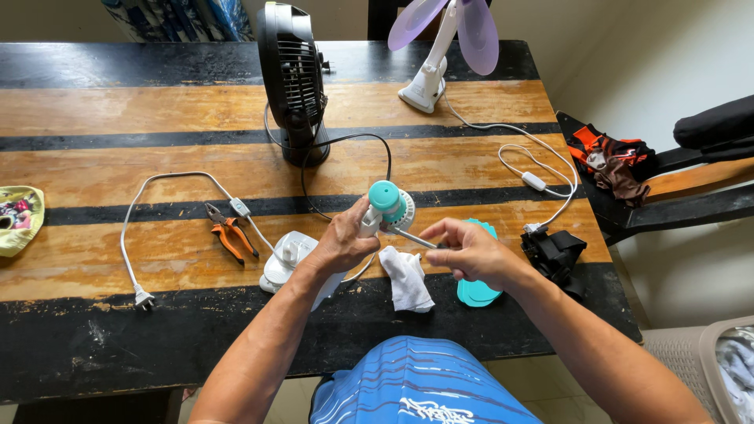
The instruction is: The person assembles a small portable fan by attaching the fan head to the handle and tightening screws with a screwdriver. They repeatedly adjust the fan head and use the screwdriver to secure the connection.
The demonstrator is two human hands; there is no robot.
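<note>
A small fan is partly dismantled: the left hand (pixel 339 242) grips its white body with the teal motor hub (pixel 386 202) above the table's (pixel 94 110) near edge, while the right hand (pixel 469 250) pinches a thin screwdriver (pixel 412 238) against it. Its teal blade (pixel 477 292) already lies off beside a white cloth (pixel 407 276); pliers (pixel 229 232), cords and two other fans crowd around.

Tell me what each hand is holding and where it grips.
The left hand grips the white-and-teal fan motor head by its white neck. The right hand pinches a thin screwdriver at its handle end, tip at the motor.
</note>
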